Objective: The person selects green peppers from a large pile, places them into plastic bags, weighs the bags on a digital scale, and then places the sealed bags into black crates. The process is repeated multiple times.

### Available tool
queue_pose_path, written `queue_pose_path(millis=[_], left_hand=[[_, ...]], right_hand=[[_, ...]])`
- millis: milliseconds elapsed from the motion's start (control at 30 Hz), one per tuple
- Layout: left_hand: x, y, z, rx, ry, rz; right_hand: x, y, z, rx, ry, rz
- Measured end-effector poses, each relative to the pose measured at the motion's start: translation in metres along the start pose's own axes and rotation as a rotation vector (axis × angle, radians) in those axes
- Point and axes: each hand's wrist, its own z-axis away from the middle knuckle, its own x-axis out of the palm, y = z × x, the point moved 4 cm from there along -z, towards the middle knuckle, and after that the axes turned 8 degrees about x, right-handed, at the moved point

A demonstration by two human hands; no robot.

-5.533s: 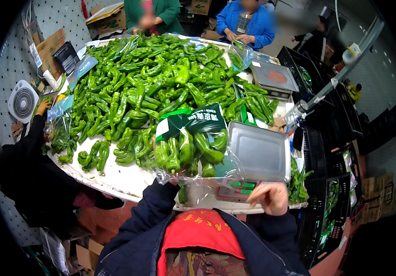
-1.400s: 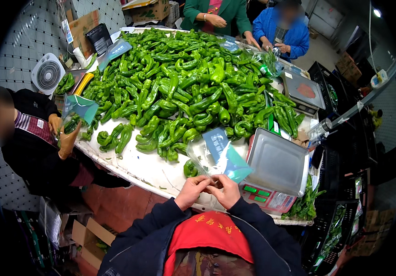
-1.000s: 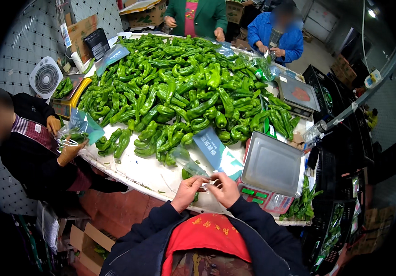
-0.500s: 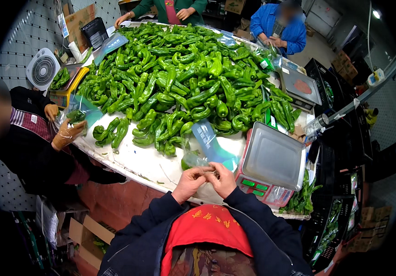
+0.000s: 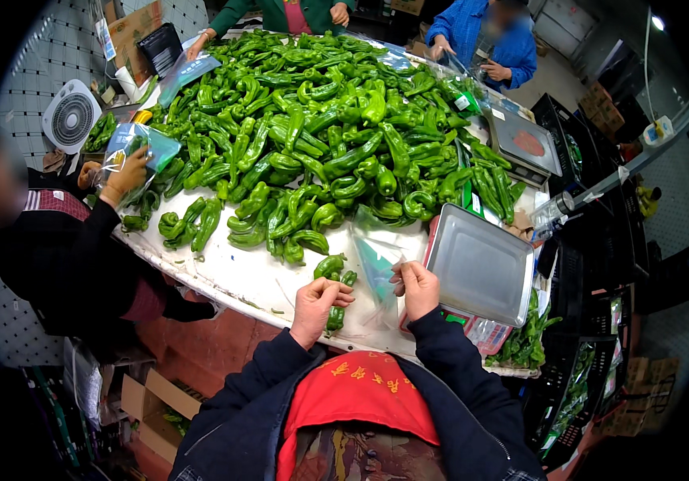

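My right hand [image 5: 417,290] pinches the edge of a clear and teal plastic bag [image 5: 376,268], which hangs open-looking and flat over the white table [image 5: 236,272]. Just left of it, my left hand [image 5: 320,309] is closed, fingers curled and thumb pressed in; what it may hold is hidden. A few green peppers [image 5: 330,266] lie right by the left hand, partly covered by its fingers. Beyond both hands spreads a big heap of green peppers [image 5: 312,144]. A red scale with a grey metal pan [image 5: 481,264] stands to the right of my right hand.
At the left, a co-worker's gloved hand [image 5: 126,175] holds a bag with peppers. Two more people stand across the table. Another scale [image 5: 523,148] sits at the far right, near black crates [image 5: 581,385]. A cardboard box [image 5: 160,405] is on the floor.
My hands, together before, have moved apart, the right keeping the bag. Peppers now show beside my left hand. The co-worker at the left has raised the bag.
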Motion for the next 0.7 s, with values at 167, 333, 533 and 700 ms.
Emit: queue_pose_path(millis=[167, 333, 533, 700], left_hand=[[0.025, -0.001, -0.006, -0.027, -0.101, -0.065], [0.026, 0.0, -0.013, 0.06, -0.075, -0.049], [0.033, 0.006, -0.008, 0.095, -0.186, -0.018], [0.034, 0.021, -0.007, 0.062, -0.101, 0.064]], right_hand=[[0.021, -0.003, 0.012, -0.216, -0.04, 0.288], [0.03, -0.027, 0.03, -0.355, 0.027, 0.386], [0.034, -0.026, 0.035, -0.365, -0.068, 0.437], [0.024, 0.015, 0.017, -0.057, -0.24, 0.412]])
